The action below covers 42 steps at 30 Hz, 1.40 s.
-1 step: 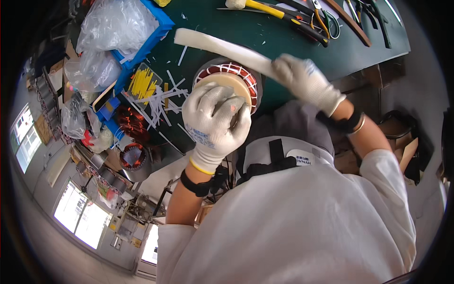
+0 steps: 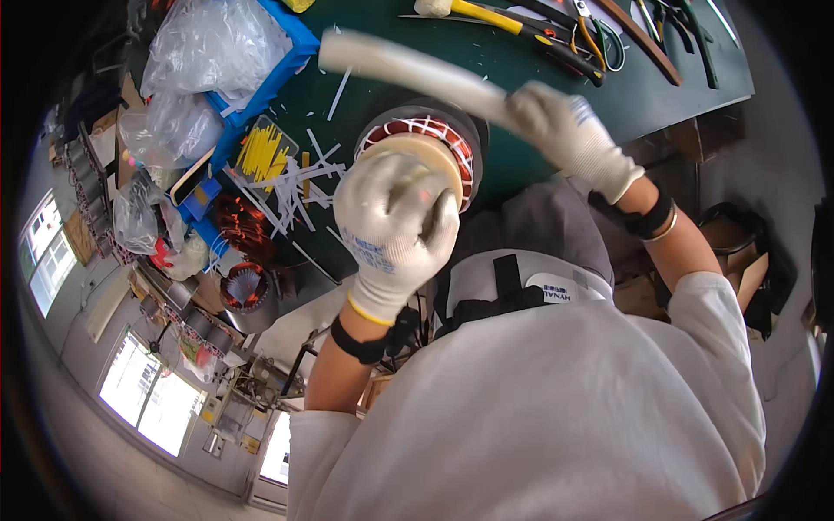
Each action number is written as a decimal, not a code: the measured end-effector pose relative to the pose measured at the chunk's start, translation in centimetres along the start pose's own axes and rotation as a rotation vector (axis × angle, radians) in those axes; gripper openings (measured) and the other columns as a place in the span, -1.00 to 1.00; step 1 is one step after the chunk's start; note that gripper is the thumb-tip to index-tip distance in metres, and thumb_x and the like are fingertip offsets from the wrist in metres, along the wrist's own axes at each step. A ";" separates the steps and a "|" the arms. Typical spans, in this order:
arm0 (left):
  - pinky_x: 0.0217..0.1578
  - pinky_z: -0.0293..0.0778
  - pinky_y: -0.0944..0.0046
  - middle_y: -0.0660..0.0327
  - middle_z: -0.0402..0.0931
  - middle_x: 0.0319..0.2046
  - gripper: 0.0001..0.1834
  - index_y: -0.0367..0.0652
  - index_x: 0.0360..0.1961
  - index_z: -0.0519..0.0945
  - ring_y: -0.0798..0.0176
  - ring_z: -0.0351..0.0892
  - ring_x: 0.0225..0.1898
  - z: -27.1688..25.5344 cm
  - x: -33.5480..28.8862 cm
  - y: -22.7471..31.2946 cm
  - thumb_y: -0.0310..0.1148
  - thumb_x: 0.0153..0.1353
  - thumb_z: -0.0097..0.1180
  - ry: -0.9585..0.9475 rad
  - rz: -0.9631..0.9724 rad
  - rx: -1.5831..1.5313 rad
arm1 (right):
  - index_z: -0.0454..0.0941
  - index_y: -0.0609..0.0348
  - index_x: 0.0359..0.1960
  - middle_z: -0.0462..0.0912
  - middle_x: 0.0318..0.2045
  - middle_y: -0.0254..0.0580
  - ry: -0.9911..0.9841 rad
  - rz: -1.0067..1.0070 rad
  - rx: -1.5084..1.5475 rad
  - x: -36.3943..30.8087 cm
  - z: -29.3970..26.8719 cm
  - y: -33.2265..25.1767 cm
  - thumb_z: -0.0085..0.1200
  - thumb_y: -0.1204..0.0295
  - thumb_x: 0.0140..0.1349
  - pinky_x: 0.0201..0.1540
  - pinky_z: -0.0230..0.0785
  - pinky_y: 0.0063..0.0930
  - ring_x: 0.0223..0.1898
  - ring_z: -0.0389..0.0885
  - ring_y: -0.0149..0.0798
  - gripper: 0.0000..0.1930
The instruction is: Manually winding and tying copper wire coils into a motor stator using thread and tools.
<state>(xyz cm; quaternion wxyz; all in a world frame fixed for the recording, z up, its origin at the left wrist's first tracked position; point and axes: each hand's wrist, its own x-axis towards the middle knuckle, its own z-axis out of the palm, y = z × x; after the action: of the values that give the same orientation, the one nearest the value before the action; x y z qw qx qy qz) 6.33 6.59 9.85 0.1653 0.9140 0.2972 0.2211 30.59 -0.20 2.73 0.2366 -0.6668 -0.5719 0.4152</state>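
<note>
In its white glove, my left hand (image 2: 395, 217) has its fingers curled over a pale round wooden block (image 2: 437, 152). The block sits on a motor stator (image 2: 470, 130) whose red-brown winding ring (image 2: 419, 127) is laced with white cord. Held out in my gloved right hand (image 2: 569, 139) is a long, pale flat paddle (image 2: 408, 69), gripped at one end. Its far end is smeared by motion and hangs beyond the stator, apart from the wooden block. My left fingertips are partly hidden.
Left of the stator lie white strips (image 2: 300, 187) and yellow sticks (image 2: 261, 152) in a tray. A blue bin (image 2: 291, 56) holds plastic bags (image 2: 208, 43). At the far right are a hammer (image 2: 495, 19), scissors (image 2: 599, 43) and pliers (image 2: 678, 22). Another stator (image 2: 246, 291) stands at the left.
The pale paddle and my right hand have shifted slightly, the paddle's far end swinging and now more blurred. My left hand stays on the wooden block, its knuckles slightly smeared.
</note>
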 end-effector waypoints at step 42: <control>-0.17 0.47 -0.01 0.19 0.54 -0.19 -0.82 -0.04 -0.44 0.62 -0.02 0.51 -0.19 0.5 0.9 0.9 -0.22 0.02 0.33 -0.081 -0.158 0.186 | 0.54 0.13 -0.21 0.54 -0.41 -0.10 0.142 -0.415 -0.608 1.2 3.0 1.5 -0.03 0.28 0.37 -0.37 0.48 -0.19 -0.44 0.60 -0.08 -0.80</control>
<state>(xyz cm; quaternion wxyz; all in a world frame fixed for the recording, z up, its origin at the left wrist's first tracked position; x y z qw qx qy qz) 7.67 6.39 10.11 0.1085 0.9074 0.3805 0.1419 28.99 0.12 -0.45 0.1457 -0.6037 -0.7742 0.1226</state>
